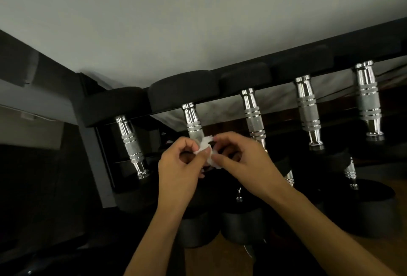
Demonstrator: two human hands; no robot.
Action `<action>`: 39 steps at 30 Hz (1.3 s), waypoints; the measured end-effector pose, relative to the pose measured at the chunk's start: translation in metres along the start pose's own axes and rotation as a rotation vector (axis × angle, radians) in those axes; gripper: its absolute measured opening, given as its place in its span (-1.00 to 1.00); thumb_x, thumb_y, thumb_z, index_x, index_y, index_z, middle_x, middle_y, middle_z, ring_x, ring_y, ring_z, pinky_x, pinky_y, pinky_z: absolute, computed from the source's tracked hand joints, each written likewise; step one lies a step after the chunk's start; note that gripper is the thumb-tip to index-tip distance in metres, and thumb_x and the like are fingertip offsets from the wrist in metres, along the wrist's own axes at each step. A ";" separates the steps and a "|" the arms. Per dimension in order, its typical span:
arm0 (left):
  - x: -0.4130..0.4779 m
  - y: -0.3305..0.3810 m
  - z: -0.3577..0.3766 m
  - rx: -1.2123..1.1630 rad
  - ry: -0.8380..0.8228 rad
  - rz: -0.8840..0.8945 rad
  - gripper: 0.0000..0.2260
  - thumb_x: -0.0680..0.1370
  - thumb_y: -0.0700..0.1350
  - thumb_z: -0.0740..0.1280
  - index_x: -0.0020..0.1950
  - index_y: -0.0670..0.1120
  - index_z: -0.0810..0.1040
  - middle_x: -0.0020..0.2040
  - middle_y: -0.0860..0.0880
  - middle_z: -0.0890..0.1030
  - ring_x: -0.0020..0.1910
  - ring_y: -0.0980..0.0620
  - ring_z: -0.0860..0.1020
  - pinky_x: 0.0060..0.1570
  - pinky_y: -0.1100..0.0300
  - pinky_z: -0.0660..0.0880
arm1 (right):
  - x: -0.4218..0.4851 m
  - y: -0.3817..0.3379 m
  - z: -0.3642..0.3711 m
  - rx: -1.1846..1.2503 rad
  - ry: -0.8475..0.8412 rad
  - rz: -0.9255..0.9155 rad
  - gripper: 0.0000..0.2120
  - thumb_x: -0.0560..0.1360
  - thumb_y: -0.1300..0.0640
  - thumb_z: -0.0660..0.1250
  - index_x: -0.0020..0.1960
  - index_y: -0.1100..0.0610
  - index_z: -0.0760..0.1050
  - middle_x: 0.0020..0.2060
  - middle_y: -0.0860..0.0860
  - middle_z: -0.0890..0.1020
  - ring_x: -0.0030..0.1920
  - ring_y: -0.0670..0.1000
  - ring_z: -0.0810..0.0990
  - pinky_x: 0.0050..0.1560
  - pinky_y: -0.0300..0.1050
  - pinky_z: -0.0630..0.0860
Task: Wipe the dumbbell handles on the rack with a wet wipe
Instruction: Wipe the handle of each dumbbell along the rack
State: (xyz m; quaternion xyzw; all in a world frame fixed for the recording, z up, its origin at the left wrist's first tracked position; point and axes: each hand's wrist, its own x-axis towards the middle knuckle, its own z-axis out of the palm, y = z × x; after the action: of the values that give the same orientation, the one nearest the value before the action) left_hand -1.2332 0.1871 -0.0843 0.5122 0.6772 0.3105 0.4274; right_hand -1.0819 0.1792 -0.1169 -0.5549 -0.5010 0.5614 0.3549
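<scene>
A black rack (286,60) carries a row of dumbbells with chrome knurled handles and black round heads. A small crumpled white wet wipe (206,149) is pinched between both hands in front of the second handle from the left (191,119). My left hand (180,165) grips the wipe's left side with thumb and fingers. My right hand (240,159) grips its right side. Other handles stand to the left (131,146) and to the right (253,117), (307,110), (369,99). The lower part of the second handle is hidden behind the hands.
A pale wall (198,11) fills the upper frame. The rack's dark upright post (88,121) stands at left. More dumbbell heads (242,225) and handles (350,172) sit on a lower tier. Wooden floor (220,260) shows at the bottom.
</scene>
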 end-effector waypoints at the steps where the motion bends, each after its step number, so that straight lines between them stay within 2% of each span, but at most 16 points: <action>1: 0.000 -0.001 -0.004 -0.027 -0.002 -0.024 -0.87 0.50 -0.19 0.41 -0.20 -0.13 0.50 -0.24 -0.06 0.64 -0.27 0.04 0.63 -0.40 0.23 0.52 | 0.000 0.001 0.006 -0.036 -0.055 0.000 -0.72 0.46 0.12 0.45 0.17 0.00 0.58 -0.08 -0.13 0.64 -0.11 -0.17 0.61 -0.14 -0.38 0.51; 4: 0.004 -0.007 -0.015 -0.048 0.002 -0.011 -0.82 0.51 -0.21 0.40 -0.26 -0.10 0.46 -0.16 0.04 0.65 -0.12 0.09 0.64 -0.25 0.25 0.55 | 0.000 0.003 0.015 -0.104 -0.086 0.029 -0.86 0.46 0.13 0.46 0.02 0.03 0.64 -0.16 -0.10 0.67 -0.15 -0.18 0.62 -0.16 -0.37 0.51; 7: 0.007 -0.014 -0.027 -0.099 0.047 0.032 -0.74 0.51 -0.26 0.38 -0.32 -0.10 0.39 -0.08 0.00 0.66 0.01 0.11 0.63 -0.08 0.25 0.54 | 0.004 0.002 0.009 0.053 0.008 0.108 -0.97 0.46 0.20 0.44 -0.10 0.12 0.64 -0.23 0.02 0.69 -0.20 -0.07 0.66 -0.20 -0.29 0.57; 9: 0.007 -0.020 -0.033 -0.112 0.048 0.026 -0.69 0.51 -0.25 0.38 -0.35 -0.09 0.34 -0.13 -0.11 0.65 -0.02 0.10 0.64 -0.09 0.28 0.54 | 0.007 0.000 0.003 0.228 0.062 0.176 -0.97 0.46 0.26 0.43 -0.10 0.17 0.63 -0.19 0.08 0.70 -0.18 -0.06 0.67 -0.17 -0.31 0.58; 12: 0.009 -0.027 -0.037 -0.097 -0.017 -0.001 -0.70 0.48 -0.22 0.43 -0.31 -0.06 0.35 -0.21 -0.23 0.55 -0.23 0.03 0.56 -0.27 0.19 0.51 | 0.014 0.002 -0.005 0.340 0.112 0.270 -0.93 0.44 0.29 0.43 -0.07 0.23 0.62 -0.14 0.22 0.69 -0.15 0.11 0.65 -0.02 -0.02 0.59; 14: 0.013 -0.035 -0.039 -0.044 -0.047 -0.018 -0.78 0.44 -0.21 0.48 -0.23 -0.03 0.44 -0.18 -0.16 0.54 -0.25 0.05 0.51 -0.32 0.21 0.46 | 0.020 0.005 -0.010 0.209 0.117 0.281 -0.92 0.43 0.31 0.44 -0.09 0.20 0.62 -0.17 0.20 0.69 -0.17 0.13 0.65 -0.07 0.01 0.60; 16: 0.017 -0.042 -0.042 0.012 -0.058 -0.031 -0.81 0.42 -0.19 0.50 -0.16 0.04 0.53 -0.09 0.01 0.60 -0.17 0.08 0.57 -0.29 0.24 0.49 | 0.024 0.008 -0.011 -0.084 0.110 0.222 -0.89 0.40 0.30 0.47 -0.14 0.14 0.61 -0.23 0.10 0.67 -0.23 0.00 0.63 -0.20 -0.14 0.55; 19: 0.018 -0.049 -0.043 0.220 -0.023 0.059 -0.76 0.40 -0.15 0.52 -0.01 0.10 0.61 0.10 0.10 0.55 0.05 0.12 0.57 -0.07 0.19 0.58 | 0.023 0.006 0.000 -0.408 0.127 0.102 -0.88 0.40 0.21 0.48 -0.11 0.08 0.58 -0.18 -0.05 0.56 -0.24 -0.12 0.53 -0.28 -0.37 0.42; 21: 0.014 -0.050 -0.040 0.368 0.006 0.144 -0.69 0.40 -0.12 0.53 0.10 0.06 0.62 0.19 0.08 0.47 0.14 0.19 0.49 0.07 0.28 0.51 | 0.021 0.006 0.010 -0.508 0.165 0.046 -0.87 0.41 0.18 0.45 -0.09 0.06 0.53 -0.17 -0.08 0.45 -0.25 -0.14 0.44 -0.33 -0.37 0.33; 24: 0.013 -0.052 -0.034 0.479 0.035 0.191 -0.70 0.41 -0.06 0.52 0.11 0.02 0.62 0.10 0.09 0.52 0.01 0.20 0.50 -0.01 0.35 0.47 | 0.019 0.010 0.017 -0.495 0.226 0.020 -0.78 0.43 0.14 0.45 -0.01 0.05 0.44 -0.22 -0.09 0.42 -0.27 -0.14 0.42 -0.35 -0.36 0.30; 28: 0.012 -0.048 -0.020 0.536 -0.047 0.106 -0.83 0.50 0.04 0.40 0.00 -0.02 0.66 -0.21 0.06 0.66 -0.23 0.15 0.60 -0.18 0.28 0.50 | 0.012 0.007 0.018 -0.424 0.322 0.024 -0.55 0.44 0.09 0.46 0.21 0.06 0.31 -0.07 -0.05 0.41 -0.17 -0.12 0.42 -0.28 -0.34 0.30; 31: 0.010 -0.045 -0.004 0.448 -0.056 0.033 -0.76 0.53 0.04 0.36 -0.29 -0.04 0.55 -0.42 0.07 0.53 -0.41 0.18 0.51 -0.41 0.43 0.30 | 0.007 0.001 0.020 -0.426 0.368 0.009 -0.65 0.44 0.11 0.44 0.13 0.06 0.36 -0.11 -0.02 0.46 -0.19 -0.08 0.45 -0.25 -0.24 0.39; 34: 0.017 -0.048 0.002 0.288 -0.013 -0.044 -0.82 0.45 -0.01 0.47 -0.25 -0.10 0.62 -0.35 0.03 0.63 -0.31 0.15 0.61 -0.38 0.41 0.40 | 0.001 -0.001 0.039 -0.486 0.244 0.052 -0.81 0.47 0.15 0.38 0.06 0.13 0.52 -0.07 0.08 0.56 -0.12 0.06 0.56 -0.05 0.01 0.52; 36: 0.025 -0.047 0.002 0.231 -0.006 -0.072 -0.82 0.40 -0.06 0.52 -0.26 -0.16 0.64 -0.35 -0.03 0.65 -0.32 0.08 0.63 -0.40 0.31 0.47 | -0.001 -0.002 0.057 -0.572 0.081 0.074 -0.81 0.48 0.19 0.30 0.08 0.18 0.53 -0.02 0.10 0.57 -0.03 0.14 0.58 0.16 0.12 0.49; 38: 0.028 -0.043 0.001 0.137 0.011 -0.057 -0.86 0.40 -0.12 0.53 -0.24 -0.17 0.66 -0.37 0.00 0.64 -0.38 0.20 0.60 -0.44 0.39 0.43 | 0.002 -0.007 0.065 -0.502 0.027 0.117 -0.89 0.52 0.25 0.23 0.02 0.20 0.47 -0.08 0.06 0.56 -0.09 0.08 0.56 0.29 0.01 0.43; 39: 0.026 -0.039 0.000 0.082 0.029 -0.043 -0.90 0.41 -0.14 0.53 -0.17 -0.16 0.68 -0.34 0.04 0.65 -0.36 0.27 0.60 -0.39 0.45 0.43 | 0.004 -0.009 0.065 -0.413 0.034 0.141 -0.92 0.53 0.27 0.21 0.00 0.19 0.46 -0.15 0.02 0.55 -0.18 0.03 0.55 0.17 -0.15 0.50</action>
State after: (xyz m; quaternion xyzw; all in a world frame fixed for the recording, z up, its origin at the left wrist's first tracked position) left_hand -1.2524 0.2012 -0.1249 0.5103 0.7060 0.2806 0.4029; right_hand -1.1474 0.1745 -0.1171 -0.6590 -0.5592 0.4608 0.2017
